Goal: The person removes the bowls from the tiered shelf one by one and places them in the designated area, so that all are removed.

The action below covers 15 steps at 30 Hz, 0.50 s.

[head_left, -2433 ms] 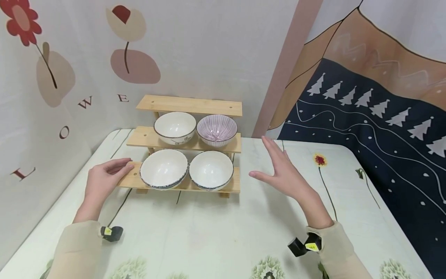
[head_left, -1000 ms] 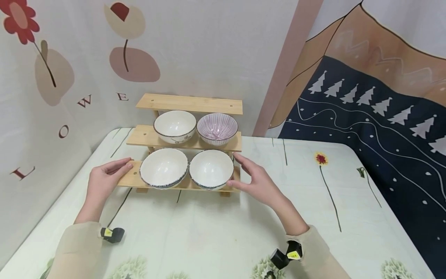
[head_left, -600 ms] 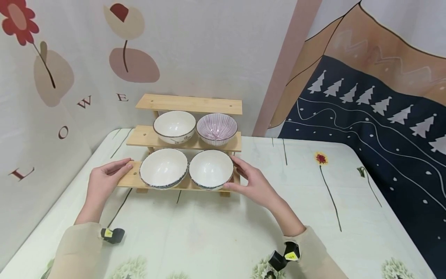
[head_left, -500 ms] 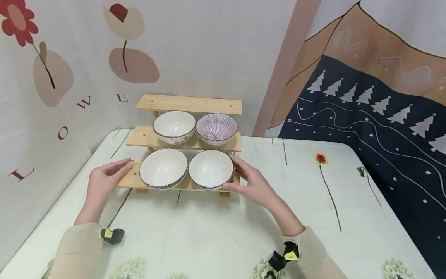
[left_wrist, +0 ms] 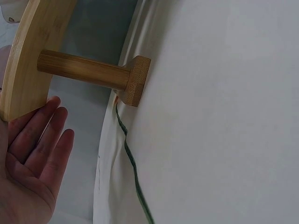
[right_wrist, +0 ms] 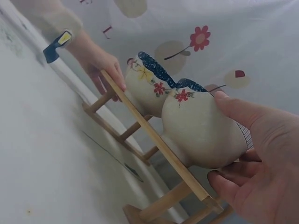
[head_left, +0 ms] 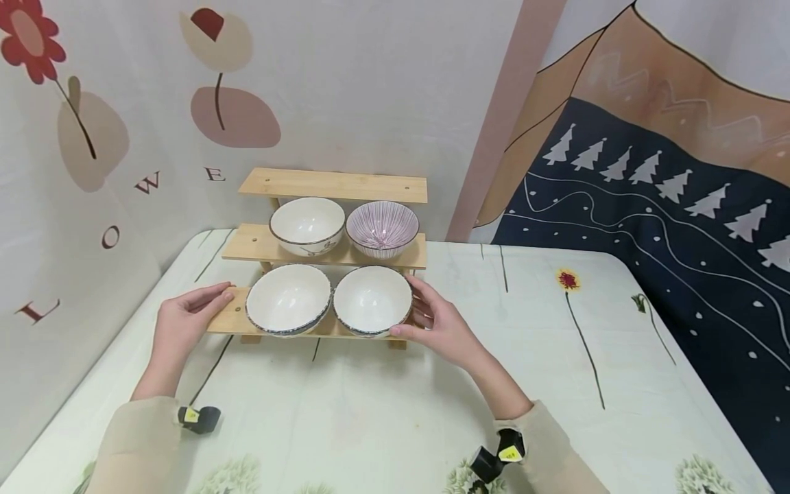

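A three-tier wooden shelf rack (head_left: 333, 184) stands on the table. My left hand (head_left: 185, 319) pinches the left end of its lowest board (left_wrist: 29, 70), fingers beneath in the left wrist view. On that board sit two white bowls with blue-patterned rims, a left bowl (head_left: 289, 298) and a right bowl (head_left: 373, 300). My right hand (head_left: 441, 326) holds the right bowl by its side, thumb near the front rim and fingers curled behind. Red flowers decorate this bowl (right_wrist: 198, 123) in the right wrist view. The middle board bears a white bowl (head_left: 307, 225) and a purple-striped bowl (head_left: 382, 228).
A pale flower-print cloth (head_left: 370, 412) covers the table. A printed curtain (head_left: 370, 82) hangs close behind the rack, and a dark tree-patterned cloth (head_left: 617, 199) hangs at the right. The top board carries nothing.
My right hand has come in from the right, fingers spread at first, and taken hold of the front right bowl. My left hand stays on the board, and the bowls keep their places.
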Each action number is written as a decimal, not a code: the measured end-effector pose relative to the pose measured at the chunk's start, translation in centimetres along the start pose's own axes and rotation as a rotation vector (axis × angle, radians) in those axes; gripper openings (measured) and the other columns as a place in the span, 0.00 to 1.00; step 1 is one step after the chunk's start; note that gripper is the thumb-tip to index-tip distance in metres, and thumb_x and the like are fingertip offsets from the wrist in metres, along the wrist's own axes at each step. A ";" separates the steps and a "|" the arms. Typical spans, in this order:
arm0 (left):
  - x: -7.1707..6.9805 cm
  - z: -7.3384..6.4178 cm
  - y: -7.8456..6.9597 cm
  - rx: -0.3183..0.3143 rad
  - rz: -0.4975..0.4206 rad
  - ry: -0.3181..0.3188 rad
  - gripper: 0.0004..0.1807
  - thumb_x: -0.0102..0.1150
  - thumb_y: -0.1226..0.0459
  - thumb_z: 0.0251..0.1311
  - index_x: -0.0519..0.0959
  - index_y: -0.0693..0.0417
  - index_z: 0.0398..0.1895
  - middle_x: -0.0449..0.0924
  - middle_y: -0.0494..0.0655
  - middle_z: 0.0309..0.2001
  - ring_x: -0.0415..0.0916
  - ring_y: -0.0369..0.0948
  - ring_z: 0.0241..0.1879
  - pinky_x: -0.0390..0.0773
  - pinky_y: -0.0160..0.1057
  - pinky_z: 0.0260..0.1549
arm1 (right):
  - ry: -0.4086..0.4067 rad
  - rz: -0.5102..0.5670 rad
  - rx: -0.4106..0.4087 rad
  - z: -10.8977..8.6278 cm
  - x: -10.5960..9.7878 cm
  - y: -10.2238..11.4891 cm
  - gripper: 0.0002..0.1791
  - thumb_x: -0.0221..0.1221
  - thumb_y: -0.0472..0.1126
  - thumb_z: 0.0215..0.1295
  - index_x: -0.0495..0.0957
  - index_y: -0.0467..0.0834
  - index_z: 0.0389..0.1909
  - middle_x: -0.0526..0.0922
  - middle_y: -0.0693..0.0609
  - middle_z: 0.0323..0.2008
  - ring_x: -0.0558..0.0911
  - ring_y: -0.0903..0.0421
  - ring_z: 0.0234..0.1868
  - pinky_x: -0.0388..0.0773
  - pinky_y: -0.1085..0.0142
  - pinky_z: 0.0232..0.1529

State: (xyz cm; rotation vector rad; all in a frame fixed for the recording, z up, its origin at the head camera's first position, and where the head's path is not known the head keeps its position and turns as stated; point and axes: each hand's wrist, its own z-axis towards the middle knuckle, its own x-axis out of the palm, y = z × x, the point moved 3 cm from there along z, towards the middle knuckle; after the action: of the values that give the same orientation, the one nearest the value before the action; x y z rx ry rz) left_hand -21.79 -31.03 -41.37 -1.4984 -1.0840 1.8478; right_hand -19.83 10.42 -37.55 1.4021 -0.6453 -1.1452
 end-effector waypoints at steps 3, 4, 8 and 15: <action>0.0 0.0 0.0 -0.001 0.001 0.002 0.34 0.62 0.42 0.62 0.78 0.57 0.62 0.79 0.10 0.43 0.68 0.07 0.38 0.70 0.11 0.38 | -0.006 0.024 0.017 0.0 0.0 0.0 0.51 0.71 0.36 0.58 0.52 0.41 0.78 0.62 0.41 0.75 0.69 0.41 0.72 0.73 0.56 0.65; 0.0 0.0 0.0 -0.002 -0.001 0.001 0.34 0.62 0.42 0.62 0.78 0.57 0.62 0.79 0.09 0.43 0.69 0.07 0.38 0.70 0.11 0.38 | -0.008 0.028 0.021 0.0 0.0 0.0 0.50 0.71 0.36 0.58 0.52 0.41 0.78 0.62 0.41 0.75 0.69 0.41 0.72 0.73 0.55 0.65; 0.0 0.0 0.0 -0.002 -0.010 0.000 0.34 0.62 0.43 0.62 0.78 0.57 0.62 0.78 0.07 0.40 0.69 0.06 0.37 0.70 0.11 0.38 | -0.018 0.038 0.042 0.0 0.0 -0.1 0.50 0.71 0.38 0.59 0.53 0.42 0.78 0.63 0.43 0.75 0.70 0.42 0.71 0.70 0.49 0.68; 0.0 0.0 0.0 -0.002 -0.024 0.003 0.34 0.62 0.43 0.62 0.78 0.57 0.62 0.78 0.07 0.41 0.69 0.06 0.38 0.71 0.12 0.38 | -0.013 0.177 0.095 -0.1 0.2 -0.1 0.49 0.70 0.39 0.60 0.53 0.44 0.78 0.61 0.45 0.76 0.66 0.43 0.74 0.67 0.49 0.70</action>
State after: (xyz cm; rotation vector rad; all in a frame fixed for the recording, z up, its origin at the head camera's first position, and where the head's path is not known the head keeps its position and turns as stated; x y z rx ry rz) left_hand -21.80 -31.04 -41.42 -1.4827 -1.0976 1.8279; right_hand -19.67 10.33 -37.70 1.3878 -0.8257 -0.9950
